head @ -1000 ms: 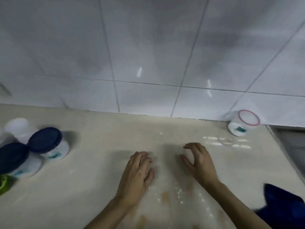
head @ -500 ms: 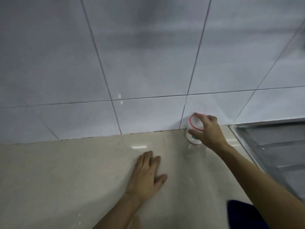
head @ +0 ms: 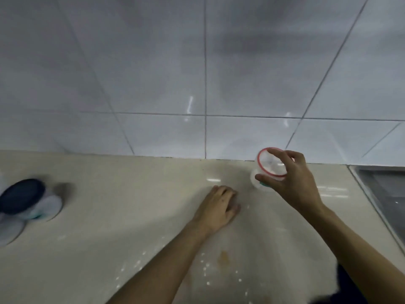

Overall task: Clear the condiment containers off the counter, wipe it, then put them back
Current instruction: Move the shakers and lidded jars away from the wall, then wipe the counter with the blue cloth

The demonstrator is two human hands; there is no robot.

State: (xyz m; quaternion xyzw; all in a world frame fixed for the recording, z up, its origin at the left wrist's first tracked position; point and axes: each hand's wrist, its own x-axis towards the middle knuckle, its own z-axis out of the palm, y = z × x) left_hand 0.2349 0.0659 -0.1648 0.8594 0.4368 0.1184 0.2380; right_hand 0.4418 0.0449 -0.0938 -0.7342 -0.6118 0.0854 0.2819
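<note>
One small clear plastic tub with a red-rimmed lid [head: 268,166] sat clamped in your right hand [head: 291,183], seemingly lifted near the white tiled wall [head: 197,73]. Your left hand [head: 219,207] lay flat, fingers together, on the beige stone counter [head: 109,238]; blue-lidded tubs [head: 24,196] blurred far left.

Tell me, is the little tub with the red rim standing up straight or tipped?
Tipped. The red-rimmed tub, held by the right hand, shows its round top tilted toward the camera.
</note>
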